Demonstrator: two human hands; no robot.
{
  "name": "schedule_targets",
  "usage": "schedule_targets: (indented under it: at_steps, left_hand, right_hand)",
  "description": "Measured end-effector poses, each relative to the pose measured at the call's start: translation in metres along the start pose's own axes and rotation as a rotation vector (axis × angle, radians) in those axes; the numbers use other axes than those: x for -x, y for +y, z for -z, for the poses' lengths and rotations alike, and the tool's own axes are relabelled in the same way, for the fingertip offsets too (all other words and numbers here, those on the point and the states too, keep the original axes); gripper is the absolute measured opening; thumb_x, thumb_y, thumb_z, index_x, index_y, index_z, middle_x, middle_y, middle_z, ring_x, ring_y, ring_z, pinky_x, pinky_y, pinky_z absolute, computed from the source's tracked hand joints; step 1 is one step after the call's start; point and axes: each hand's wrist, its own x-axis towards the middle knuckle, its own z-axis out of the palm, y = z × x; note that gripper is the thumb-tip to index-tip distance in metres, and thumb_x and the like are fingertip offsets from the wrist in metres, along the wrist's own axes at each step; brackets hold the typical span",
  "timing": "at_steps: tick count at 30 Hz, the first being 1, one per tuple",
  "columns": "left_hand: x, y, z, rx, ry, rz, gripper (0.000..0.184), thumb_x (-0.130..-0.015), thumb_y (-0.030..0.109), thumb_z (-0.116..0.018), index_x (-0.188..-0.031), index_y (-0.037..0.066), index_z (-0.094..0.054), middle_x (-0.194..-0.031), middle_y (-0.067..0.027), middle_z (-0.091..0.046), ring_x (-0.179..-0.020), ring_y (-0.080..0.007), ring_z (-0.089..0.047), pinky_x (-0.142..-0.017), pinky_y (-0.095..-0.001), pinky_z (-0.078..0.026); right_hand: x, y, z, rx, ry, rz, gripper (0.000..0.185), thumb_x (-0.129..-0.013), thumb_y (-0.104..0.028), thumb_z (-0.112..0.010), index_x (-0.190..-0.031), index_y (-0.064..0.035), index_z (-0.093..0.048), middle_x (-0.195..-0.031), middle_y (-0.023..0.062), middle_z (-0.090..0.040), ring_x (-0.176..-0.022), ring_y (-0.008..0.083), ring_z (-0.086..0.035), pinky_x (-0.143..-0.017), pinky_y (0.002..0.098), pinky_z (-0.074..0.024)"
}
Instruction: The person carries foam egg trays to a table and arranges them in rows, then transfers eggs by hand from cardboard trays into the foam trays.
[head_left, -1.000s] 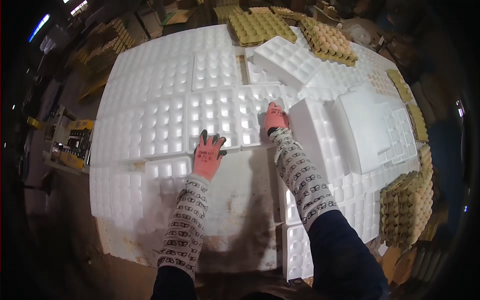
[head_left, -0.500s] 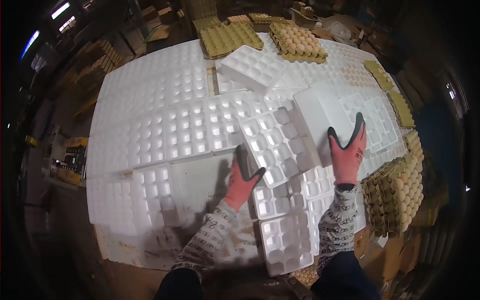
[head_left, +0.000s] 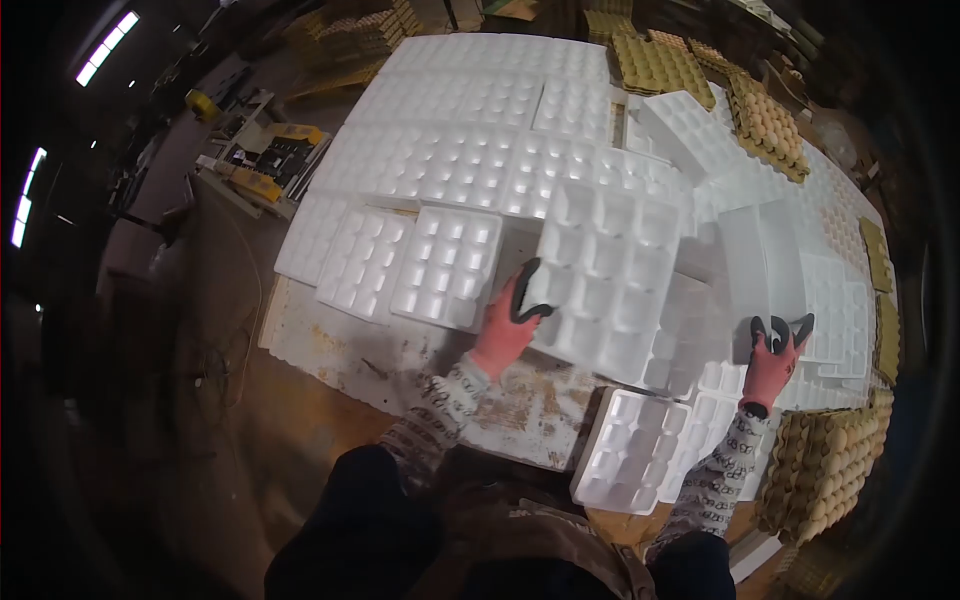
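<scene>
My left hand [head_left: 508,325], in a pink glove with black fingertips, grips the left edge of a white foam egg tray [head_left: 605,285]. The tray is raised and tilted over the trays around it, its cups facing me. My right hand [head_left: 775,365], gloved the same way, is at the near end of a stack of white foam trays [head_left: 765,260]. Its fingers are apart and partly bent; whether they touch the stack I cannot tell. Left of my left hand, another foam tray [head_left: 447,265] lies flat on the table.
Rows of foam trays [head_left: 450,140] cover the table's far side. Brown pulp trays [head_left: 660,70] and a tray of eggs [head_left: 770,125] stand at the back. Stacked egg-filled trays [head_left: 825,465] stand at the right edge. Bare tabletop [head_left: 350,350] shows in front.
My view has swung left. My left hand has taken hold of a foam tray and moved it left over the bare tabletop. My right hand's fingers have drawn in from their wide spread.
</scene>
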Motion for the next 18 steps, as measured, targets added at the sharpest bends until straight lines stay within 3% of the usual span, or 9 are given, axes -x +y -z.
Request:
schedule_targets:
  at_steps: [2, 3, 4, 8, 10, 12, 15, 16, 18]
  left_hand:
    - [0.049, -0.008, 0.087, 0.069, 0.066, 0.106, 0.066, -0.076, -0.009, -0.065, -0.137, 0.007, -0.047, -0.128, -0.0129, -0.058, -0.11, -0.0197, -0.059, -0.09, -0.0311, -0.049]
    - [0.076, 0.002, 0.129, -0.09, 0.076, 0.346, 0.067, -0.077, -0.011, -0.065, -0.138, 0.009, -0.047, -0.131, -0.01, -0.057, -0.111, -0.0143, -0.057, -0.089, -0.028, -0.049]
    - [0.145, -0.065, 0.197, 0.055, 0.226, 0.187, 0.071, -0.076, -0.013, -0.066, -0.14, 0.011, -0.047, -0.128, -0.0081, -0.058, -0.104, -0.0124, -0.057, -0.08, -0.0267, -0.05]
    - [0.239, -0.056, 0.315, -0.291, 0.297, 0.522, 0.065, -0.073, -0.003, -0.069, -0.135, 0.005, -0.051, -0.129, -0.0084, -0.058, -0.111, -0.0148, -0.055, -0.089, -0.0279, -0.046]
    - [0.254, -0.086, 0.347, -0.108, 0.41, 0.537, 0.064, -0.073, -0.008, -0.065, -0.134, 0.007, -0.053, -0.129, -0.0072, -0.058, -0.103, -0.0151, -0.057, -0.084, -0.0274, -0.047]
    - [0.238, -0.101, 0.366, -0.088, 0.389, 0.674, 0.064, -0.075, -0.01, -0.061, -0.135, 0.01, -0.053, -0.121, -0.0059, -0.062, -0.094, -0.0135, -0.058, -0.078, -0.0277, -0.048]
    - [0.201, -0.152, 0.385, -0.251, 0.263, 0.665, 0.064, -0.076, -0.009, -0.062, -0.136, 0.011, -0.052, -0.11, -0.0042, -0.065, -0.086, -0.013, -0.057, -0.073, -0.0274, -0.048]
    - [0.189, -0.177, 0.384, -0.208, 0.307, 0.521, 0.062, -0.075, -0.007, -0.064, -0.135, 0.009, -0.052, -0.111, -0.0069, -0.066, -0.091, -0.0169, -0.06, -0.077, -0.0293, -0.049]
    - [0.163, -0.185, 0.382, -0.53, 0.282, 0.303, 0.059, -0.074, -0.005, -0.066, -0.131, 0.007, -0.054, -0.116, -0.013, -0.065, -0.099, -0.0237, -0.062, -0.083, -0.0327, -0.05]
  right_hand:
    - [0.05, -0.033, -0.016, 0.17, 0.024, 0.236, 0.025, -0.074, 0.006, -0.067, -0.098, 0.0031, -0.062, -0.152, 0.0134, -0.028, -0.117, 0.0294, -0.052, -0.091, 0.0341, -0.0462]
    - [0.074, -0.053, -0.027, -0.059, -0.059, 0.087, 0.032, -0.069, 0.007, -0.07, -0.1, 0.0019, -0.063, -0.151, 0.0145, -0.031, -0.119, 0.0313, -0.05, -0.094, 0.0358, -0.0455]
    - [0.111, -0.065, -0.05, -0.033, -0.083, 0.235, 0.036, -0.067, 0.006, -0.072, -0.101, 0.001, -0.063, -0.149, 0.015, -0.033, -0.121, 0.0315, -0.049, -0.095, 0.0366, -0.045]
    - [0.18, -0.11, -0.108, 0.081, -0.184, 0.323, 0.038, -0.065, -0.011, -0.08, -0.098, -0.0039, -0.063, -0.148, 0.0163, -0.034, -0.115, 0.0363, -0.051, -0.092, 0.0417, -0.0465]
    - [0.199, -0.121, -0.136, 0.32, -0.339, 0.334, 0.038, -0.068, -0.021, -0.08, -0.098, -0.0063, -0.06, -0.146, 0.0143, -0.036, -0.112, 0.0343, -0.049, -0.087, 0.0439, -0.047]
    - [0.203, -0.132, -0.157, 0.282, -0.326, 0.344, 0.045, -0.07, -0.022, -0.078, -0.109, -0.0102, -0.059, -0.142, 0.014, -0.038, -0.113, 0.0347, -0.048, -0.091, 0.0441, -0.0453]
    - [0.191, -0.133, -0.168, 0.412, -0.239, 0.378, 0.063, -0.069, -0.024, -0.079, -0.125, -0.0144, -0.053, -0.14, 0.014, -0.039, -0.112, 0.0333, -0.049, -0.092, 0.044, -0.0434]
    - [0.186, -0.136, -0.166, 0.476, -0.229, 0.369, 0.067, -0.069, -0.024, -0.079, -0.129, -0.0154, -0.05, -0.139, 0.0141, -0.039, -0.112, 0.0329, -0.049, -0.092, 0.044, -0.0429]
    - [0.178, -0.139, -0.156, 0.589, -0.22, 0.366, 0.076, -0.07, -0.024, -0.078, -0.137, -0.0183, -0.043, -0.139, 0.0142, -0.04, -0.112, 0.0319, -0.05, -0.091, 0.0447, -0.0416]
